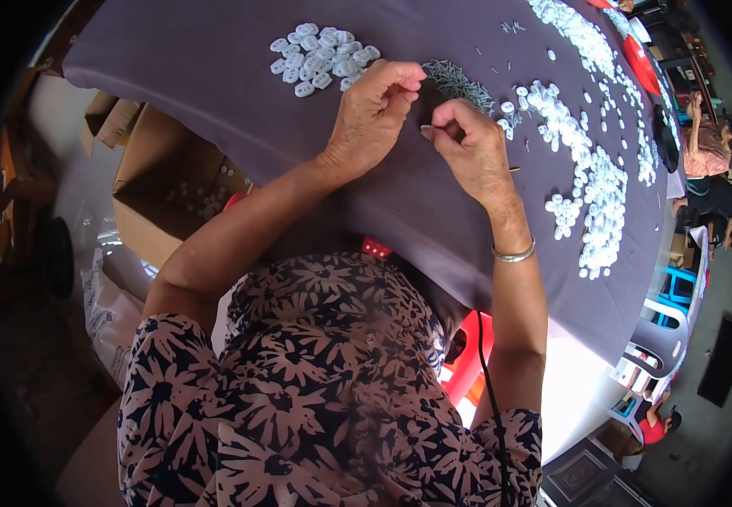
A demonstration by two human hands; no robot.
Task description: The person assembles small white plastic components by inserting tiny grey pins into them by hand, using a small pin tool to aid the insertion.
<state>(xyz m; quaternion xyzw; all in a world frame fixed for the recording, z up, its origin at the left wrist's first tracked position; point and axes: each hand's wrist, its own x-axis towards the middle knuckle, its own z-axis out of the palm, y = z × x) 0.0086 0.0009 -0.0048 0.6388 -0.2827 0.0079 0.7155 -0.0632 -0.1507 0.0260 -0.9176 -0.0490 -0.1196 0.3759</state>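
Observation:
My left hand (370, 118) is raised over the dark tablecloth (366, 203), fingers curled into a pinch; whatever it grips is hidden. Close by on the right, my right hand (476, 156) pinches thumb to forefinger, and a tiny pale tip shows at the fingertips, too small to name. Just beyond both hands lies a heap of small grey metal screws (459, 83). Past my left hand is a pile of white oval plastic pieces (319, 55). Small round white pieces (556, 118) spread out to the right of my right hand.
More white pieces (604, 211) form a long band along the table's right side, with a red object (641, 65) at the far edge. An open cardboard box (159, 186) stands below the left edge. Several people (708, 152) and a grey chair (661, 342) are off to the right.

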